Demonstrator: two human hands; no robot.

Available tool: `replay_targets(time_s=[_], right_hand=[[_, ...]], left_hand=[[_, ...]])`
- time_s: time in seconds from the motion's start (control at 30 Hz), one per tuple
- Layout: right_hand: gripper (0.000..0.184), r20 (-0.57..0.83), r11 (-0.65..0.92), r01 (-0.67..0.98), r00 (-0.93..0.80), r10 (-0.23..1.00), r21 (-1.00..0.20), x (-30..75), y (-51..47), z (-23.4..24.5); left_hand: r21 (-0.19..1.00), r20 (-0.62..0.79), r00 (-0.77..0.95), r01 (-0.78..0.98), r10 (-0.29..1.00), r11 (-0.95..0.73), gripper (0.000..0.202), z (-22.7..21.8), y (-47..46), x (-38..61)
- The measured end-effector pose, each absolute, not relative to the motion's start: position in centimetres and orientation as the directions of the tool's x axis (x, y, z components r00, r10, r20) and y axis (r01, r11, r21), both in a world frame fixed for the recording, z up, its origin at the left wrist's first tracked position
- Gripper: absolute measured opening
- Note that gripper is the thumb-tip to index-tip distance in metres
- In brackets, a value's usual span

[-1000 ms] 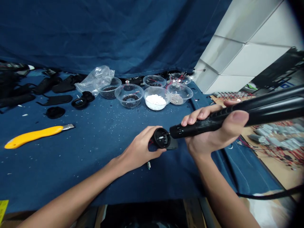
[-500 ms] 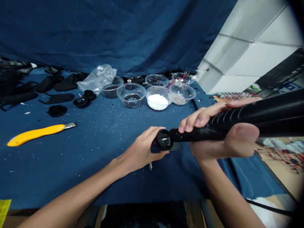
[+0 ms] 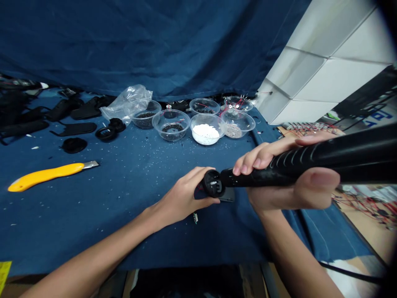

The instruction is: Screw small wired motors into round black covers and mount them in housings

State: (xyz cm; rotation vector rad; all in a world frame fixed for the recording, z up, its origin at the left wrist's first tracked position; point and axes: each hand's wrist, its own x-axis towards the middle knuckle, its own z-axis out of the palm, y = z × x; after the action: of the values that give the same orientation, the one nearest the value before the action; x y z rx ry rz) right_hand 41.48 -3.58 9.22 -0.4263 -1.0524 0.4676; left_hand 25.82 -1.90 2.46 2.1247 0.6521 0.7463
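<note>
My left hand [image 3: 182, 196] is closed around a round black plastic housing [image 3: 213, 183], fingers above and thumb below. Its open face is turned toward me, and small parts sit inside it. Under the hand a small green circuit board [image 3: 195, 218] shows, and a flat dark piece [image 3: 228, 194] is partly hidden behind the housing. My right hand [image 3: 269, 174] grips a thick black electric screwdriver [image 3: 297, 159] with a ridged, tapering body. The screwdriver's narrow end is right at the housing's right rim; whether its bit touches anything inside cannot be made out.
Clear plastic bowls [image 3: 171, 124] of small screws, white pieces and red-wired parts stand at the back. A yellow utility knife [image 3: 49, 176] lies at left, blade out. Black plastic parts [image 3: 74, 145] and a clear bag [image 3: 130, 99] lie behind it. Wires [image 3: 372, 207] spread at right.
Both hands keep their grips on the housing and the screwdriver, almost in place. The view shifts very slightly; the circuit board under my left hand shows a little more.
</note>
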Motion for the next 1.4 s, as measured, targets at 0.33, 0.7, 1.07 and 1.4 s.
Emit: replay_targets(time_s=[0.33, 0.7, 1.07, 1.4], right_hand=[[0.024, 0.593, 0.787, -0.161, 0.574, 0.565, -0.595, 43.6, -4.0, 11.0], [0.028, 0.007, 0.588, -0.402, 0.822, 0.570, -0.701, 47.1, -2.6, 8.2], [0.024, -0.020, 0.555, -0.402, 0.822, 0.569, -0.728, 47.1, -1.7, 7.0], [0.028, -0.053, 0.553, -0.433, 0.818, 0.573, -0.712, 47.2, -1.4, 6.6]], left_hand=[[0.834, 0.026, 0.650, 0.404, 0.759, -0.375, 0.058, 2.6, -1.3, 25.0], [0.574, 0.263, 0.488, 0.614, 0.832, -0.542, 0.035, 6.3, 9.3, 22.4], [0.175, -0.314, 0.659, 0.747, 0.683, -0.641, 0.013, 5.9, 21.1, 26.7], [0.170, -0.191, 0.652, 0.759, 0.734, -0.629, 0.025, 5.8, 21.8, 26.0]])
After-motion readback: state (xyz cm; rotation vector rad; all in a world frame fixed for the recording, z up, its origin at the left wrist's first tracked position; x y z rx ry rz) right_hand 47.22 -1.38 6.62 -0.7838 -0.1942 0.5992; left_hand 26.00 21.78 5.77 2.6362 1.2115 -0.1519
